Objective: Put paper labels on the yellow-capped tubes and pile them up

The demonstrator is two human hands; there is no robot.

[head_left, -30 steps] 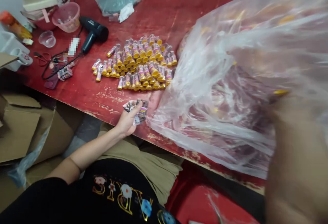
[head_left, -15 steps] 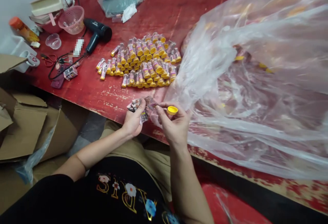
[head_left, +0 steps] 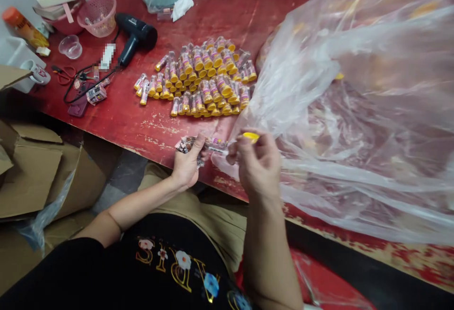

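My left hand is closed on a bunch of printed wrappers over the table's front edge. Between my two hands a clear tube with a purple print lies sideways, one end at my left fingers. My right hand is closed round a yellow cap, to the right of that tube. Beyond my hands a stacked pile of small clear tubes with yellow caps rests on the red table.
A big clear plastic bag covers the table's right side. At the back left are a dark hair dryer, a pink basket, red-handled scissors and a mug. Cardboard boxes stand at the lower left.
My right hand has moved right and turned, carrying the yellow cap away from my left hand. The purple-printed tube now shows between my hands. The view has shifted slightly.
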